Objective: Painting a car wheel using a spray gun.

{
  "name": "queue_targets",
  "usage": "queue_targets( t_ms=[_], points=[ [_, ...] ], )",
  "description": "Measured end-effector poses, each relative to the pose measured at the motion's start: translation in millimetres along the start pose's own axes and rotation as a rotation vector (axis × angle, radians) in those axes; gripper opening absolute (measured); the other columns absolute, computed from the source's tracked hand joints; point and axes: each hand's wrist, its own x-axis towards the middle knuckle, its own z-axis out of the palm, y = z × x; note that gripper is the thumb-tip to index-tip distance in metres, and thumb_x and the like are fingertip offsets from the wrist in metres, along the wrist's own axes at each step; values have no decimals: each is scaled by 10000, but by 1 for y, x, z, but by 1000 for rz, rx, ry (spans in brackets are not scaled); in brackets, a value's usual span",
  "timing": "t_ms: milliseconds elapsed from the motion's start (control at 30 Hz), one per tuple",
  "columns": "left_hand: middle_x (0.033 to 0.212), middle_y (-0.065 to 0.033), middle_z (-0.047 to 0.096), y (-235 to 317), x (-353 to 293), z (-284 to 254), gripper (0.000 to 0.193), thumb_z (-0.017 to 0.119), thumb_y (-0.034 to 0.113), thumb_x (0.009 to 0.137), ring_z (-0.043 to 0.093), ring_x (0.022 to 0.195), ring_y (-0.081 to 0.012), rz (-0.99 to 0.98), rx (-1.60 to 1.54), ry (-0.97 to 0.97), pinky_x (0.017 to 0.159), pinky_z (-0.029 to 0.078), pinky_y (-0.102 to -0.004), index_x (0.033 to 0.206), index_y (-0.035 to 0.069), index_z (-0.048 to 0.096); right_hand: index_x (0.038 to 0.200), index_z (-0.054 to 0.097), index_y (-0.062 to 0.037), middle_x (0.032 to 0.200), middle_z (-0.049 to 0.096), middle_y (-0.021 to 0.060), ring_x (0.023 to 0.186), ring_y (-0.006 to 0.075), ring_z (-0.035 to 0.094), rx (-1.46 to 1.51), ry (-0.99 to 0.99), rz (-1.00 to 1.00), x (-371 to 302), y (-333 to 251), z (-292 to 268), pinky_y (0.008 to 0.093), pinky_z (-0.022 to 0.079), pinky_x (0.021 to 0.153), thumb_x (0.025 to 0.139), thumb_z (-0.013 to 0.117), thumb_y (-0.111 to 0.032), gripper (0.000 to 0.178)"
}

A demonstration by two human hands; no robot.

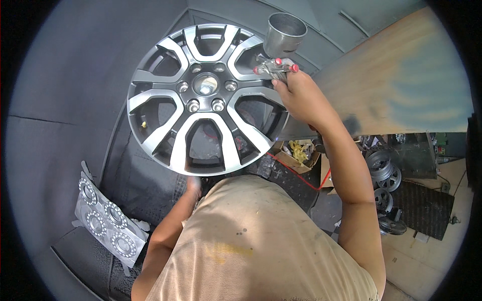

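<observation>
A grey alloy wheel (230, 145) with bright machined spoke faces stands out in front of me, its face turned up toward me. My right hand (299, 94) is wrapped round a spray gun (276, 70) with red knobs, at the wheel's right side. On top of the gun sits a metal paint cup (284, 37). At the near edge of the rim, my left hand (194, 185) goes in under the wheel. The rim hides its fingers, so I cannot tell whether they grip it.
A silver-grey sheet with several ring-shaped pieces (106, 219) lies at lower left. Grey walls (65, 80) rise at left and behind. A paint-misted tan panel (386, 75) stands at right. Beyond my right arm are a cardboard box (296, 159), a red hose (305, 181) and stacked wheels (384, 173).
</observation>
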Motion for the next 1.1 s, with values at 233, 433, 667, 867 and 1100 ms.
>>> queue_targets(
  t_ms=[233, 433, 667, 867, 1100],
  points=[
    [1411, -128, 475, -25, 48, -45, 565, 357, 402, 1007, 447, 1285, -264, 30, 20, 14, 1082, 340, -409, 1424, 23, 390, 814, 592, 95, 822, 614, 305, 839, 467, 605, -51, 130, -47, 21, 9, 1, 512, 474, 761, 913, 552, -168, 283],
    [1429, -122, 457, -10, 49, -51, 580, 391, 400, 994, 444, 1294, -274, 152, 1, 23, 1090, 334, -411, 1437, 27, 369, 919, 608, 83, 946, 624, 306, 917, 461, 603, -140, 150, 114, 26, 28, -21, 500, 475, 824, 919, 540, -205, 297],
    [1404, -126, 482, 13, 49, -53, 544, 414, 344, 992, 477, 1260, -272, 192, 46, 89, 1056, 383, -418, 1430, 24, 377, 976, 593, 77, 987, 619, 311, 967, 468, 591, -138, 173, 219, 17, 66, -32, 506, 467, 843, 922, 533, -206, 294],
    [1343, -133, 533, 16, 100, -107, 503, 505, 239, 960, 553, 1172, -266, 298, -60, 60, 988, 446, -397, 1400, 13, 414, 963, 592, 80, 979, 618, 319, 964, 474, 590, -93, 201, 224, 17, 67, -35, 513, 461, 843, 920, 536, -194, 283],
    [1153, -145, 635, 39, 95, -98, 372, 517, 172, 945, 660, 980, -247, 232, -134, 88, 823, 541, -366, 1255, -33, 531, 899, 585, 102, 908, 615, 329, 927, 486, 589, -100, 209, 248, 17, 70, -25, 515, 465, 816, 919, 542, -191, 297]
  ],
)
